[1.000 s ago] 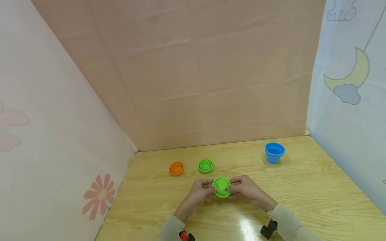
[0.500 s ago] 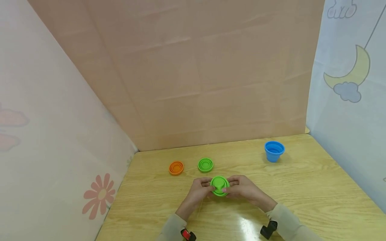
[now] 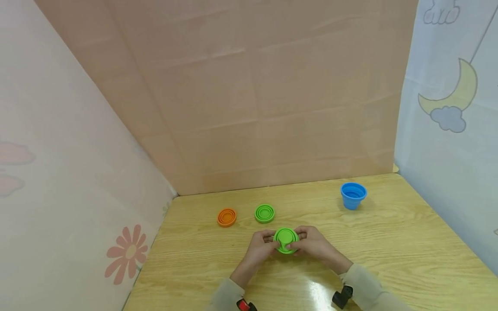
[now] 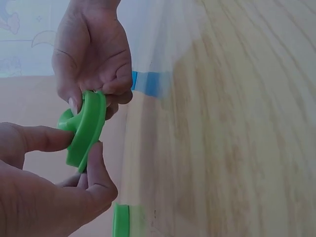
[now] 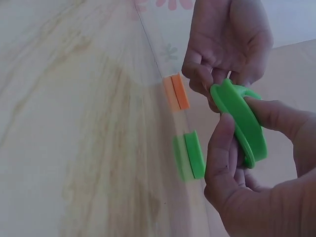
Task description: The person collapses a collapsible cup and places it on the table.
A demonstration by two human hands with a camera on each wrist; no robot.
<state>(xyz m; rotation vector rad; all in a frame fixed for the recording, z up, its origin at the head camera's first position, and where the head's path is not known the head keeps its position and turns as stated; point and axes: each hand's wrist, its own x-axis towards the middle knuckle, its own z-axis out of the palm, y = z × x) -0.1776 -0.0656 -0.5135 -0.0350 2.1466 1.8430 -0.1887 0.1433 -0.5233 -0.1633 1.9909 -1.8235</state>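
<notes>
Head view: fingers [image 3: 296, 245] partly hide the held cup [image 3: 285, 236].

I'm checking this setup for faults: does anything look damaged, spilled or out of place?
No spill shows. The held green cup looks uneven, its middle dipping by the thumbs, probably from pressing. The blue cup stands tall while the orange cup and other green cup lie collapsed.
</notes>
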